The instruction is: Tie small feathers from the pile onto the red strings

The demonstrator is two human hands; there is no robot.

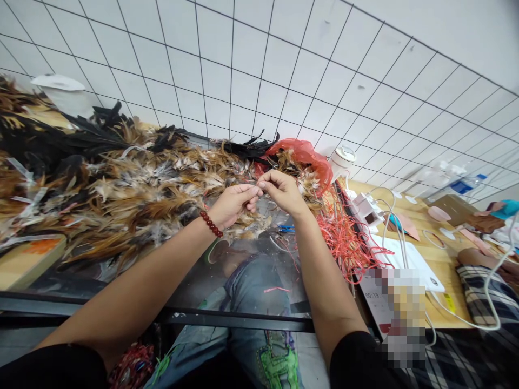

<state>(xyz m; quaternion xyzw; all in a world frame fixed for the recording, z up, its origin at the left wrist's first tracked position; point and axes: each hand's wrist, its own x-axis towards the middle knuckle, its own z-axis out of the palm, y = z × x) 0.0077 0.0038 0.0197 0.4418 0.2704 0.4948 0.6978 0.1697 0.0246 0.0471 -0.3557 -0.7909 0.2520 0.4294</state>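
Observation:
Both hands meet over the near side of a glass-topped table [194,281]. My left hand [234,205], below a dark red bead bracelet [211,223], pinches with thumb and forefinger. Against its fingertips my right hand [283,192] is pinched too. Whatever lies between the fingertips is too small to make out. Brown and cream feathers [150,189] are heaped to the left of and behind the hands. Under my right wrist lies a small blue-handled tool [286,229]. Tangled red string [340,237] spreads to the right of that forearm.
Black feathers [73,140] lie at the far left, near a white roll [65,97]. A red plastic bag [302,154] and a white canister [344,158] stand behind. Chargers [367,209] and cables cover the right-hand table. Another person's plaid clothing [486,286] shows at right. Black wire mesh [231,70] backs everything.

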